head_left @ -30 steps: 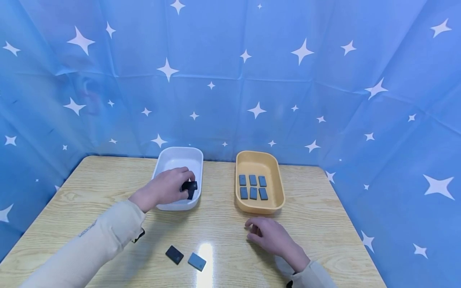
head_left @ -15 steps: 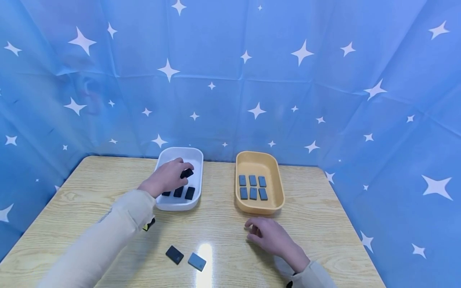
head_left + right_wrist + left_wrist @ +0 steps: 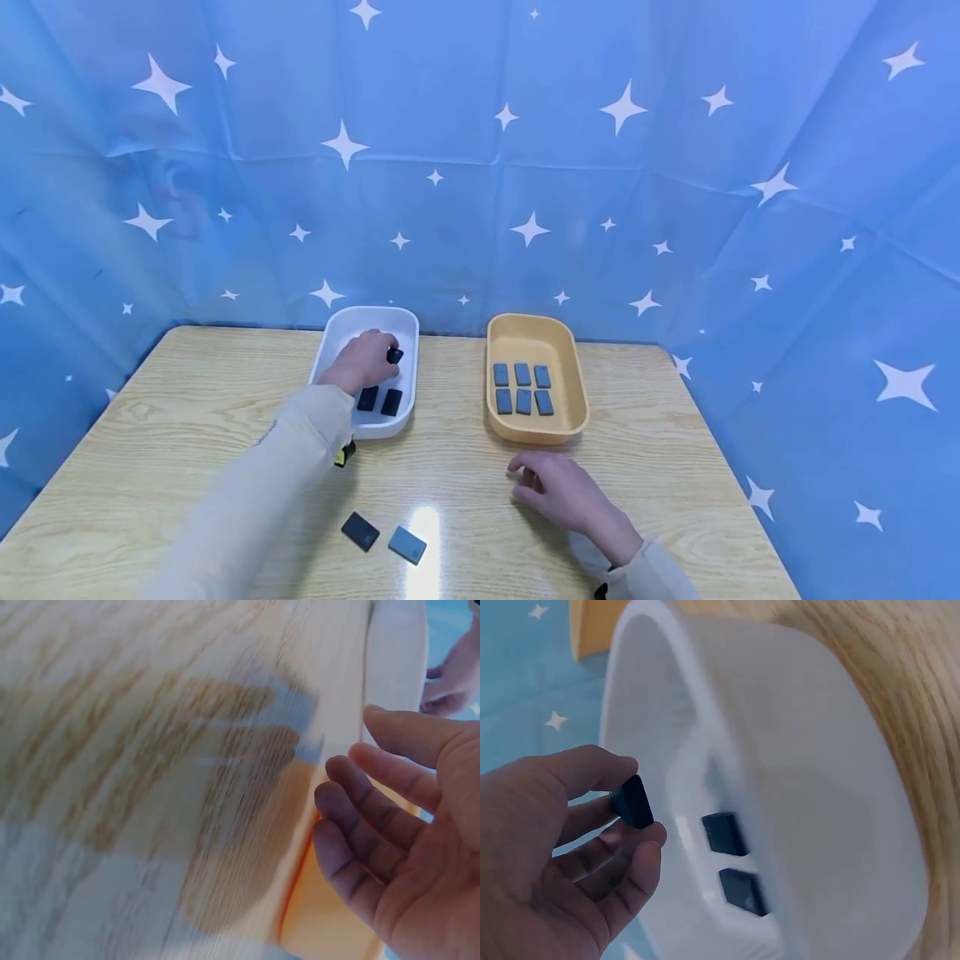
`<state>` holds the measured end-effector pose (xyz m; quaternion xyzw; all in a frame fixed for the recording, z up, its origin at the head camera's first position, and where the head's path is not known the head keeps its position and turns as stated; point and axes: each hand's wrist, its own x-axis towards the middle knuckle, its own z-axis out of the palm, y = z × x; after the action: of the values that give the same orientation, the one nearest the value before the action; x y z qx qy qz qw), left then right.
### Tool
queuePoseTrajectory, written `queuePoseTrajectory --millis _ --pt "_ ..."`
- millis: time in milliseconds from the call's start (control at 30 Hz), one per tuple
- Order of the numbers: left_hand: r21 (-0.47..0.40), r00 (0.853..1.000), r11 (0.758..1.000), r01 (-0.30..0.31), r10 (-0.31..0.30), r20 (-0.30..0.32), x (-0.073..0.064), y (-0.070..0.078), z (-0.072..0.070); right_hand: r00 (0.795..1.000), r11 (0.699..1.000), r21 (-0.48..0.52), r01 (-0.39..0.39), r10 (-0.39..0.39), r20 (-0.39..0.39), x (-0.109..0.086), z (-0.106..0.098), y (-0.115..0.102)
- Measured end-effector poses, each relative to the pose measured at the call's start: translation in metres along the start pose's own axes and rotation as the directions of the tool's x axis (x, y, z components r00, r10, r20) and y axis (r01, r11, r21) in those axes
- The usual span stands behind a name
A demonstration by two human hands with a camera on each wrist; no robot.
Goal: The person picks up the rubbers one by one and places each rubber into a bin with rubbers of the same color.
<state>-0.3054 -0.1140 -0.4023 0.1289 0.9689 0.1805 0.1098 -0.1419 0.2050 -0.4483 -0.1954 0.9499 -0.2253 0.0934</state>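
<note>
My left hand (image 3: 363,360) is inside the white bin (image 3: 378,431), pinching a small black rectangular block (image 3: 634,802) between thumb and fingertips. Below it, two more black blocks, one (image 3: 367,398) beside the other (image 3: 391,402), lie on the bin floor; the hand covers part of the bin. My right hand (image 3: 566,492) is held at the near side of the orange bin (image 3: 536,435), fingers loosely curled around nothing. Inside that bin, several blue-grey blocks (image 3: 523,402) lie flat in two rows.
On the wooden table (image 3: 442,467), a black block (image 3: 361,531) lies near the front with a blue-grey block (image 3: 407,545) to its right. A blue curtain (image 3: 465,208) with white stars hangs behind and beside the table.
My left hand, holding a black block throughout, first rose from the near part of the white bin toward its middle, then shifted slightly right. My right hand has stayed in place.
</note>
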Motion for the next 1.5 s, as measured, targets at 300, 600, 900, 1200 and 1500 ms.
queuePoseTrajectory --millis 300,600,900,1200,1500 --pt "-0.040 0.994 0.994 0.102 -0.100 0.044 0.011 -0.007 0.019 1.000 1.000 0.022 0.013 -0.012 -0.001 -0.004 0.002 0.002" --pt "-0.020 0.990 0.992 0.122 -0.120 0.069 0.016 -0.004 0.029 1.000 1.000 0.024 0.000 0.000 -0.006 -0.006 0.003 0.005" --pt "-0.037 0.984 0.987 0.159 -0.155 0.091 0.018 -0.004 0.035 1.000 1.000 0.012 -0.002 0.002 -0.021 -0.008 0.002 0.007" --pt "-0.002 0.981 0.986 0.168 -0.167 0.095 0.024 -0.002 0.039 1.000 1.000 0.014 0.011 -0.010 -0.027 -0.009 0.002 0.009" --pt "0.003 0.985 0.988 0.151 -0.151 0.080 0.023 0.001 0.039 0.999 1.000 0.004 0.010 -0.010 -0.035 -0.010 0.002 0.009"
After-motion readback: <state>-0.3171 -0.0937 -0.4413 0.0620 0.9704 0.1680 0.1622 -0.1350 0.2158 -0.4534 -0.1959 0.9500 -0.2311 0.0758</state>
